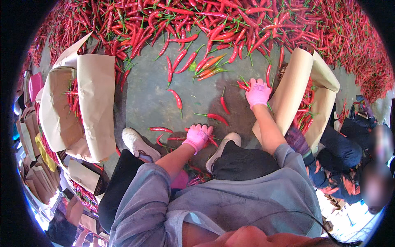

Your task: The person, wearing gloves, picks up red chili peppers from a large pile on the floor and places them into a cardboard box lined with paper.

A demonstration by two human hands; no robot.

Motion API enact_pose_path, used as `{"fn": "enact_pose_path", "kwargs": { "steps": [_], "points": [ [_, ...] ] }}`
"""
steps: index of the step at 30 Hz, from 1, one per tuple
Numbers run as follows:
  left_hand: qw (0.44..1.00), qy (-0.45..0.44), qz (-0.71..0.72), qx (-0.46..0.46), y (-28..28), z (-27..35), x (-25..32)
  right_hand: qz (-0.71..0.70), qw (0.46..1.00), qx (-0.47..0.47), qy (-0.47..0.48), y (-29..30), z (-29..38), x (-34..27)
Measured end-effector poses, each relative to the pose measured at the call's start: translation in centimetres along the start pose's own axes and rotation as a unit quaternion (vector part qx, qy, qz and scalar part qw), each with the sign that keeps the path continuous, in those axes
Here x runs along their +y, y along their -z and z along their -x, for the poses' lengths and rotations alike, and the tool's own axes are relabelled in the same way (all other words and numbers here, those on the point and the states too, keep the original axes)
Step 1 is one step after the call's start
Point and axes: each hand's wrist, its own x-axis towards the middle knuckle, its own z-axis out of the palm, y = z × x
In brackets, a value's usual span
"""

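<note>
My left hand [197,137], in a pink glove, is low over the grey floor [148,80] between my shoes. Red chili peppers stick out on both sides of it; its palm is hidden, so I cannot tell whether it grips them. Farther forward and right, my right hand [258,92], also gloved in pink, holds a few red chili peppers [243,85] whose ends poke out past the fingers. Beside that hand stands a paper-lined basket [293,89] with red peppers [304,111] inside. A curved red pepper [218,118] and another pepper [224,103] lie between my hands.
A large heap of red chili peppers [197,15] spreads across the front. Several peppers, one greenish [213,74], lie at its edge. Another paper-lined container [95,102] with peppers stands left. My white shoes [137,142] flank my left hand. A person [339,145] is close on the right.
</note>
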Motion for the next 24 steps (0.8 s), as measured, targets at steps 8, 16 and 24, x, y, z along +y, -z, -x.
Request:
{"fn": "enact_pose_path", "kwargs": {
  "steps": [8,16,24],
  "points": [
    [0.857,0.292,0.307,0.293,12.4,-3.4,-8.1,-0.093,0.985,0.056,-0.133,0.3,-4.7,3.4],
    [0.89,0.356,0.165,0.231,7.9,-4.1,-9.5,-0.181,0.967,0.161,-0.084,-3.9,-2.1,0.2],
    [0.926,0.276,0.171,0.191,8.2,-0.4,-14.8,-0.27,0.906,0.168,0.28,4.6,-2.5,-7.0]
  ]
}}
